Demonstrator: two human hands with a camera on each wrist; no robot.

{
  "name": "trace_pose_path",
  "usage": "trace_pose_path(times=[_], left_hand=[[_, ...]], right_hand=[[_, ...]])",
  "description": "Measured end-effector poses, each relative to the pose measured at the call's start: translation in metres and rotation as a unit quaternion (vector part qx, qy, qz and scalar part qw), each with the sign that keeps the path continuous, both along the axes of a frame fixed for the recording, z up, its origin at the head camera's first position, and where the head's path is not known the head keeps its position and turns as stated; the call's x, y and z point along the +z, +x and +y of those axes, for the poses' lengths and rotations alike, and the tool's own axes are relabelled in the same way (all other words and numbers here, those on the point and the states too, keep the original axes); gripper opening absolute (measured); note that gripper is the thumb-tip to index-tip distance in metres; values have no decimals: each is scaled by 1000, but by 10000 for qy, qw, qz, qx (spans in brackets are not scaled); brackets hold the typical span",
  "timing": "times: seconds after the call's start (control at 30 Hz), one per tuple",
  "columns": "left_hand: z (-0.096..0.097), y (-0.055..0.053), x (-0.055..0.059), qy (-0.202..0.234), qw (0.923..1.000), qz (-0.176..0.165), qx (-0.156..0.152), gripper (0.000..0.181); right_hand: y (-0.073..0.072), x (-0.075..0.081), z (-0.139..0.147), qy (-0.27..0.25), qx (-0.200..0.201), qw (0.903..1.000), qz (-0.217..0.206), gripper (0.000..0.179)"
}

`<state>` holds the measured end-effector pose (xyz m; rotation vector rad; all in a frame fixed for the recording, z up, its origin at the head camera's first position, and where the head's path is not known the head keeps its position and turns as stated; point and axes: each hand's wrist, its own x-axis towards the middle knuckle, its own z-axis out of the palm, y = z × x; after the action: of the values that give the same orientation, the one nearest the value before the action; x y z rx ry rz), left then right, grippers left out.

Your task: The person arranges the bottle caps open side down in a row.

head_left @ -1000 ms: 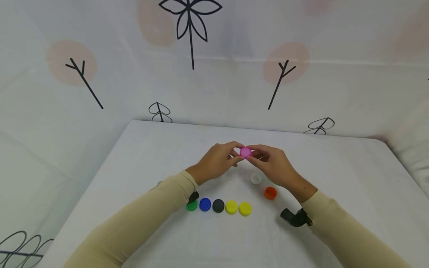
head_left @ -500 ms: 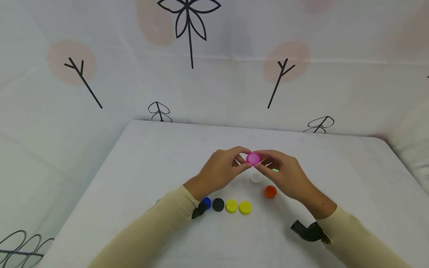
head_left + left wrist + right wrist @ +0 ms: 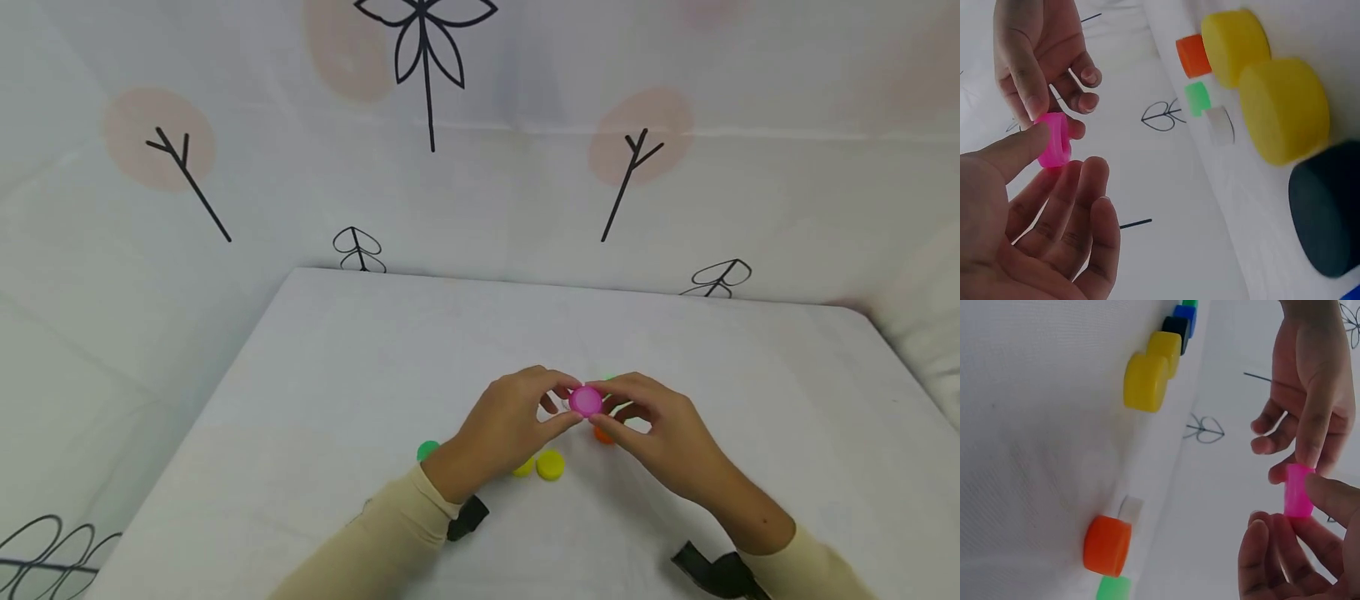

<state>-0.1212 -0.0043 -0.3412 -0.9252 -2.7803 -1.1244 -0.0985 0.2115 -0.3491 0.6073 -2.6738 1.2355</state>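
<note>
Between my two hands, above the table, is a pink bottle cap point(image 3: 586, 401). My left hand point(image 3: 498, 429) pinches its left side between thumb and fingers. From the other side my right hand point(image 3: 671, 437) pinches it the same way. In the left wrist view the pink cap point(image 3: 1055, 140) shows its hollow side. Below the hands lie an orange cap point(image 3: 603, 435), partly covered by the right thumb, and two yellow caps point(image 3: 551, 465). A white cap point(image 3: 1130, 510) and a light green cap point(image 3: 1114, 589) lie near the orange one.
A green cap point(image 3: 428, 450) sits left of my left wrist. A black cap point(image 3: 1325, 209) and a blue cap point(image 3: 1185, 319) stand in the row with the yellow ones, hidden in the head view. The white table point(image 3: 360, 350) meets a patterned cloth point(image 3: 510, 192) at its back edge.
Both hands have come nearer my body and slightly right, holding the pink cap throughout. The left arm now covers the blue and black caps, and the green cap at the row's left end shows again.
</note>
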Motion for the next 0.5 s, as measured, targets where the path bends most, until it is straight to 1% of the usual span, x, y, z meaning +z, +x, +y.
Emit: trace_pose_path(times=[0.17,0.23,0.37,0.5], left_hand=[[4,5,-3,-160,9999,40,-32,34],[5,7,-4,-248,9997,24,-28,34],[7,10,-6,-426,9990,-88,-30,32],[9,11,-9,-586,9981,-167,-93,30]], right_hand=[[7,-5,3,-36,17,9999,96,41],[9,-7,4,30,-5,9999,99,41],[12,-12,6,176,-38,9998,31,40],[12,-18,8,213,76,9997,-12,39]])
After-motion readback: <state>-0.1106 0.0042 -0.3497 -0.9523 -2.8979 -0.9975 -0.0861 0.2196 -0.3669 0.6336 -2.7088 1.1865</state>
